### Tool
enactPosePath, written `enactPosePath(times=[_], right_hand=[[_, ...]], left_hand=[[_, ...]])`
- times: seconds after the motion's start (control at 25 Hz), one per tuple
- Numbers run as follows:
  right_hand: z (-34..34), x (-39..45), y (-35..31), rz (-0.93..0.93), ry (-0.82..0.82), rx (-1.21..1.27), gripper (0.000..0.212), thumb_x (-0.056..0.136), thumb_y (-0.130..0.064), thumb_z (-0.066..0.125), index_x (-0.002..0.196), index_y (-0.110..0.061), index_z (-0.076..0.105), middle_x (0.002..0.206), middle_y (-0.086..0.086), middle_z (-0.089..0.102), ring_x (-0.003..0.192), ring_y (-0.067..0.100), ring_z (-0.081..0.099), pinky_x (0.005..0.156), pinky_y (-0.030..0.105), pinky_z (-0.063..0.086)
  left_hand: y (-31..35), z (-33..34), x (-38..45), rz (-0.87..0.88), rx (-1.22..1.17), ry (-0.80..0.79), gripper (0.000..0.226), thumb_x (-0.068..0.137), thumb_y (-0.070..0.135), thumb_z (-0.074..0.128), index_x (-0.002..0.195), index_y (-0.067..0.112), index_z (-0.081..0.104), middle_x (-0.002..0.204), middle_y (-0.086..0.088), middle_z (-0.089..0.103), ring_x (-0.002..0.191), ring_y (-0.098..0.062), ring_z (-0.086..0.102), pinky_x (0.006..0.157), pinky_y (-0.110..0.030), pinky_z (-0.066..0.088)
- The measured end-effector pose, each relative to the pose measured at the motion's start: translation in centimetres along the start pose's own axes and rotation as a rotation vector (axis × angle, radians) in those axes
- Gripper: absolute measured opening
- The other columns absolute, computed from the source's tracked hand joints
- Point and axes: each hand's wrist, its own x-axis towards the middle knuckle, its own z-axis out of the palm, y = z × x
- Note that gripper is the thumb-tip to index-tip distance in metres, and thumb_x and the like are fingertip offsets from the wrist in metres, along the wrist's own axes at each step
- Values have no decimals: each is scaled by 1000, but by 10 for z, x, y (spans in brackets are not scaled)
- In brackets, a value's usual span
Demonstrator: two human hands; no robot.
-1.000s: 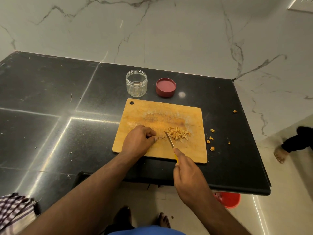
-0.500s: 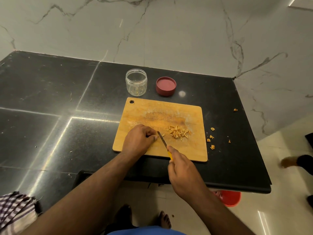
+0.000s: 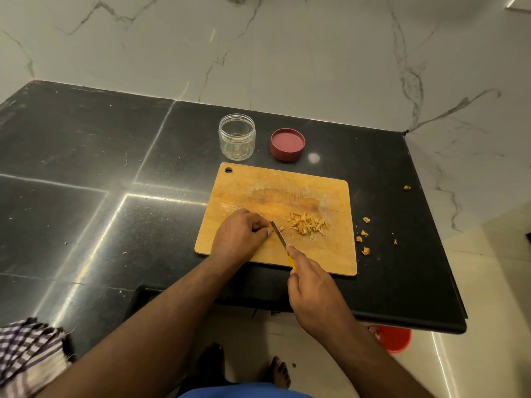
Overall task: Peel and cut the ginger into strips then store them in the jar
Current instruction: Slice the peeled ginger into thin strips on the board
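So from where I'm standing, far left there's a checked cloth [image 3: 27, 354] hanging off the near corner of the black counter [image 3: 86, 173]. Nothing else going on over there.

Moving along, the clear jar [image 3: 237, 137] sits upright with its lid off, just behind the far left corner of the wooden cutting board [image 3: 330, 254]. The red lid [image 3: 287, 144] is lying right beside the jar, on its right, not touching it.

On the board itself, the left hand [image 3: 240, 235] is down on the wood with the fingers curled in, fingertips pinched together right up against the knife blade. Pretty sure there's a bit of ginger under there, but the fingers cover it, so I can't actually tell. The knife [image 3: 279, 238] has its blade angled down onto the board just right of those fingertips, and the right hand [image 3: 314, 285] is wrapped around the yellow handle, hanging over the near edge of the board.

Right of the blade there's a little pile of ginger strips [image 3: 307, 224] sitting mid-board, one stray bit close to the knife. Past the board's right edge, a few peel scraps [image 3: 363, 239] are scattered on the counter. Down below the counter edge, a red bucket [image 3: 395, 338] peeks out on the floor.
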Motion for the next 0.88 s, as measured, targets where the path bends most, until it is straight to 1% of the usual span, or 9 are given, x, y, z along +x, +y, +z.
enactPosePath(times=[0.12,0.2,0.28,0.44,0.6,0.68,0.76,0.88], right_hand=[[0,2,0,-3,-7,-21,52,105,-23,36,155,-29,23,132,-4,50,103,5,49,90,25,46],[1,3,2,-11,-13,-34,52,104,-22,37,155,-29,24,129,-3,52,104,9,52,90,30,48],[1,5,3,-8,-26,-38,52,104,-22,37,154,-29,24,128,-3,52,104,11,52,90,33,49],[1,12,4,-17,-39,-70,52,104,-22,37,154,-27,26,132,-2,53,111,11,51,95,31,46],[6,-1,4,-2,-22,-40,51,104,-19,38,153,-26,28,126,-2,55,100,9,53,86,28,49],[8,-13,4,-29,-20,-57,51,103,-16,40,153,-23,29,128,-3,54,99,9,55,83,26,51],[5,-18,8,-20,7,-83,51,103,-16,39,153,-23,30,127,-3,55,100,11,56,83,26,52],[-1,-17,13,-6,101,-57,50,102,-16,38,151,-21,33,124,1,57,103,12,58,82,17,43]], left_hand=[[0,0,0,3,-2,0,21,90,34,71,109,27,76,101,11,59,91,-6,57,74,-23,42],[0,-1,1,5,4,7,19,90,34,71,107,27,76,100,11,59,90,-6,56,72,-22,40],[0,0,0,0,0,6,19,90,34,71,107,27,76,100,11,58,90,-5,55,73,-22,40],[2,-2,1,4,2,5,20,90,33,71,107,26,76,98,11,58,88,-5,54,74,-23,41],[3,-1,-1,-6,-6,14,19,89,34,72,105,25,76,98,9,60,87,-6,55,74,-23,42],[3,-1,0,-9,-4,20,20,89,35,72,105,24,76,98,9,60,88,-6,55,74,-22,41],[2,-2,-1,-8,0,14,21,89,35,72,107,24,75,99,10,59,89,-6,55,75,-22,41],[1,-3,-1,-6,-1,-6,23,90,36,71,110,24,74,101,10,59,92,-6,56,77,-23,42]])
